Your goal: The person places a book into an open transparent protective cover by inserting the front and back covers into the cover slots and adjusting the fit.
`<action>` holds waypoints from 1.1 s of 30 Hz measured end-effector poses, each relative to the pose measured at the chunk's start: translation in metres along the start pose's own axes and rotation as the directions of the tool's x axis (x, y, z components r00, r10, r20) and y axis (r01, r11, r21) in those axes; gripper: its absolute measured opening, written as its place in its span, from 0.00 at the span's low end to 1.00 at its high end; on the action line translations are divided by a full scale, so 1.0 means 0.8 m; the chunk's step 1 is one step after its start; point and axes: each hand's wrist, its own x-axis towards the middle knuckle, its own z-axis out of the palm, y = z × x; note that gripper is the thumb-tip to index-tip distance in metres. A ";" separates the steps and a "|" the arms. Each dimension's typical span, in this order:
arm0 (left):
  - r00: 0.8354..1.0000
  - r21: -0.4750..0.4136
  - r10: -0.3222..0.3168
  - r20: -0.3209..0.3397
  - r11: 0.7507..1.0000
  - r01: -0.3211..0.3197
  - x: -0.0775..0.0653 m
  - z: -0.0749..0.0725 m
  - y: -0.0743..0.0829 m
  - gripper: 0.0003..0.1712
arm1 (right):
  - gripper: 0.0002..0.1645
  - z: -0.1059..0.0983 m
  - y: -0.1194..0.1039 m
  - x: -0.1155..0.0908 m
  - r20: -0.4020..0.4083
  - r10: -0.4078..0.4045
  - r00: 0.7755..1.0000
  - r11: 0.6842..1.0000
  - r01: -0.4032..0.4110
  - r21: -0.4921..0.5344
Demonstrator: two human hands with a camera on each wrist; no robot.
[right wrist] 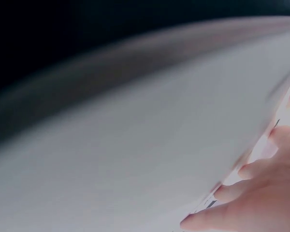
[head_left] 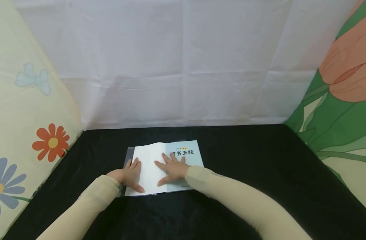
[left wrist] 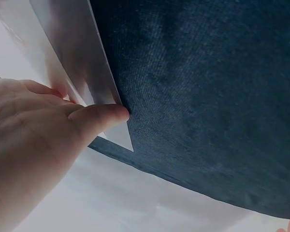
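An open book lies flat, with a blank white left page (head_left: 151, 160) and a light blue right page (head_left: 197, 155) bearing dark Chinese characters. A dark grey strip (head_left: 129, 156) shows along its left edge. My left hand (head_left: 130, 175) rests on the outer side of the white page, its thumb near the lower edge. Spread across the fold, my right hand (head_left: 175, 169) touches both pages and covers part of the lettering. In the left wrist view, the left hand (left wrist: 43, 121) lies over the book's edge (left wrist: 84, 43). Fingers of the right hand (right wrist: 261, 188) touch the book in the right wrist view.
Black cloth (head_left: 246, 160) covers the table under the book. A white sheet (head_left: 183, 66) hangs behind it. Flowered cloths stand on the left (head_left: 17, 110) and the right (head_left: 345, 126).
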 end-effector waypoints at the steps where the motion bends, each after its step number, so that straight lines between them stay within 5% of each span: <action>1: 1.000 0.004 -0.002 0.001 1.000 0.002 0.000 0.000 0.001 0.64 | 0.52 0.000 0.000 0.000 -0.001 0.000 1.000 1.000 0.000 -0.004; 33: 1.000 0.031 0.029 0.011 0.999 -0.030 0.006 0.001 -0.005 0.66 | 0.51 -0.003 -0.003 -0.004 0.027 -0.020 0.999 0.999 0.021 -0.041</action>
